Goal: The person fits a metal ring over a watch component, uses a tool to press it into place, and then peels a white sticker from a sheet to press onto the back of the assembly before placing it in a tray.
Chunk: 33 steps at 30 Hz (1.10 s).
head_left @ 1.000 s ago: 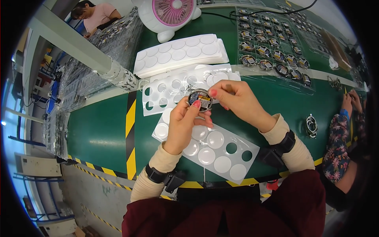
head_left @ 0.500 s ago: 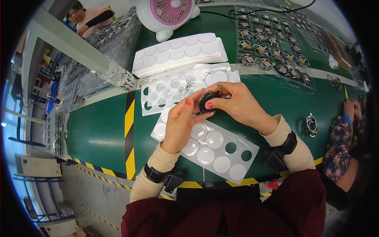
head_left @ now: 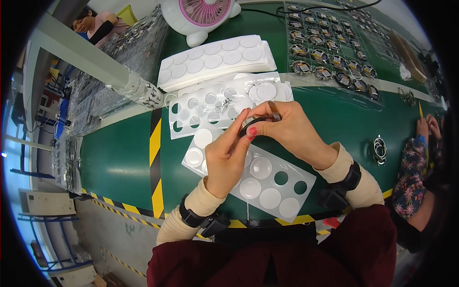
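Between my two hands, above the sticker sheets, is a small round part with a black rim [head_left: 247, 127], tilted up and partly hidden by fingers. My left hand [head_left: 227, 160] has its fingers and thumb closed on its left edge. My right hand [head_left: 296, 131] pinches its other side, thumb on the rim. A narrow brownish strip [head_left: 274, 109] sticks up between the right fingers; its kind is unclear. Under my hands lies a clear sheet of round white stickers [head_left: 270, 197] with a few bare holes. Behind it is another partly emptied sheet [head_left: 179, 109] with loose white discs [head_left: 266, 91].
A stack of white sticker sheets [head_left: 210, 62] and a white-and-pink fan [head_left: 205, 19] stand at the back. Clear trays of round wired parts [head_left: 330, 57] fill the far right. A wire coil [head_left: 379, 150] lies right. Co-workers sit far left and right; a white post [head_left: 91, 57] rises left.
The round part has tipped to a steeper, more edge-on view. My left fingers have drawn together around it, and the left hand has shifted slightly right and nearer.
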Available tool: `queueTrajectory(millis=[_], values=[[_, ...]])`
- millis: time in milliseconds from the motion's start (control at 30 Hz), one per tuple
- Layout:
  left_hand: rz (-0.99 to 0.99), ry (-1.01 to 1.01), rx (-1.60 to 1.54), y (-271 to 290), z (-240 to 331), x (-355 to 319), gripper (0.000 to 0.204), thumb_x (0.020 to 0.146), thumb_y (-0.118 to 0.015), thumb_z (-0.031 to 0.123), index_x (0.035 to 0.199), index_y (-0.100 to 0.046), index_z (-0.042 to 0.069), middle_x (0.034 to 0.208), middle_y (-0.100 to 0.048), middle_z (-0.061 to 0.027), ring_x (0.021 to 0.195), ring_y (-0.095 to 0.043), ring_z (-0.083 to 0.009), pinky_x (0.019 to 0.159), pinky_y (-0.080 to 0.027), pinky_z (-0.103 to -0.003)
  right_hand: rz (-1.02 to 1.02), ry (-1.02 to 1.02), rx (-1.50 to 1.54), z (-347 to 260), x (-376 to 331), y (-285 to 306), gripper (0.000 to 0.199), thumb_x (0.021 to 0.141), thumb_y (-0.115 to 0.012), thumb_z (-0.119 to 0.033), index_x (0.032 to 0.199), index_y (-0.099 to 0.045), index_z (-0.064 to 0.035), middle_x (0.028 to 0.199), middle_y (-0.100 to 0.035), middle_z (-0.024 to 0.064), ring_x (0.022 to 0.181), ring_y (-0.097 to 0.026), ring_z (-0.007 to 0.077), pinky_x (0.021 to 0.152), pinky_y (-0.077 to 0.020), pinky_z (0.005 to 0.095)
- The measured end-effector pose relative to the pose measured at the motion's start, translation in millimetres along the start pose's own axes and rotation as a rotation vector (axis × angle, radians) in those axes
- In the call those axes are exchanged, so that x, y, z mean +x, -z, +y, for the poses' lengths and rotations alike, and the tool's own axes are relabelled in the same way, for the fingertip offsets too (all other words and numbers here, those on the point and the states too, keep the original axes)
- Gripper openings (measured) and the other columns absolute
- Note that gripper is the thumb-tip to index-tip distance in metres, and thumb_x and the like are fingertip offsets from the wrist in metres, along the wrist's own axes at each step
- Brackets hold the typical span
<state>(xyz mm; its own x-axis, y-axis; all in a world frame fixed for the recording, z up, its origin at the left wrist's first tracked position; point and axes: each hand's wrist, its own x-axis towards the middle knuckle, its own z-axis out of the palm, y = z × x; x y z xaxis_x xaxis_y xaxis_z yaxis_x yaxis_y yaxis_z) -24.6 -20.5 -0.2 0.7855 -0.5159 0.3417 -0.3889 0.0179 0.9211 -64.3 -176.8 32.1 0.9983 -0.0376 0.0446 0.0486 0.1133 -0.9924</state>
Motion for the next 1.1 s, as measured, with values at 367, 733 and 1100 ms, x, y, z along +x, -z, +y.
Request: queueTrajectory(millis=[367, 733, 1100], values=[[0.048, -0.132, 0.154, 0.4, 3.1, -0.8, 0.04, 0.082, -0.056, -0.004, 0.121, -0.051, 0.002, 0.102, -0.062, -0.0151, 0.081, -0.061, -0.0131, 0.068, -0.047, -0.021, 0.071, 0.043, -0.055, -4.1, -6.7, -11.1, 0.018, 0.076, -0.066, -0.001, 0.093, -0.062, 0.0039, 0.08, -0.062, 0.0024, 0.069, -0.051, 0.0042, 0.061, -0.0416, 0.017], [0.098, -0.312, 0.315, -0.7, 12.3, -7.7, 0.036, 0.082, -0.054, -0.006, 0.119, -0.05, -0.005, 0.105, -0.061, -0.0158, 0.085, -0.06, -0.0133, 0.075, -0.046, -0.021, 0.072, 0.152, -0.129, -5.3, -17.4, -19.9, 0.019, 0.076, -0.065, -0.001, 0.094, -0.061, 0.0037, 0.08, -0.062, 0.0029, 0.068, -0.05, 0.0036, 0.059, -0.0405, 0.0168], [-0.067, 0.31, -0.628, -8.1, 3.7, 1.6, 0.037, 0.089, -0.049, 0.002, 0.125, -0.042, -0.003, 0.118, -0.05, -0.0094, 0.104, -0.053, -0.0196, 0.09, -0.044, -0.029, 0.115, -0.041, -0.076, 0.1, -6.5, -12.9, 0.016, 0.077, -0.061, 0.0, 0.093, -0.062, 0.0019, 0.082, -0.061, 0.0031, 0.068, -0.051, 0.0055, 0.062, -0.0416, 0.0182]])
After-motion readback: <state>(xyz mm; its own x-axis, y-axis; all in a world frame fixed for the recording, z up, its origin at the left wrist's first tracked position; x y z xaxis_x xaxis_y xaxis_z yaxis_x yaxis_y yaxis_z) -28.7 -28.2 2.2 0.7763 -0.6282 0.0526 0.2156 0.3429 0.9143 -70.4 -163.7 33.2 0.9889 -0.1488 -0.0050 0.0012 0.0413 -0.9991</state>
